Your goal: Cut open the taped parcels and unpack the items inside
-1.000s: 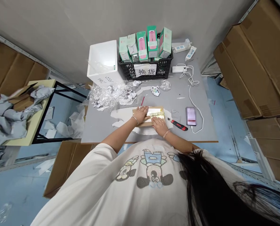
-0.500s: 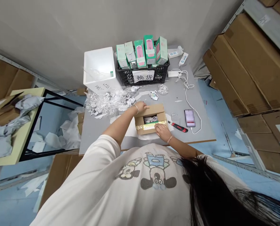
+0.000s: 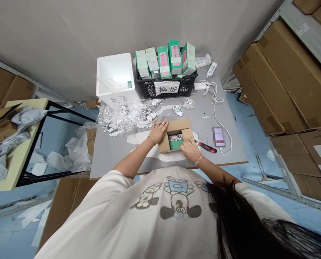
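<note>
On a gray table (image 3: 109, 154), an open carton (image 3: 177, 126) lies lengthwise left to right — the left hand (image 3: 158, 132) spread at its left end, the right hand (image 3: 190, 150), grip unclear, curled at its near right, closer to the green item (image 3: 176, 144) inside.

The cardboard box (image 3: 164, 144), closed a second earlier, had come open. The left hand (image 3: 158, 133) had moved from its far flap (image 3: 179, 126) toward its left end; just left of the right hand (image 3: 190, 150), more of a green item (image 3: 175, 145) had come into view.
</note>
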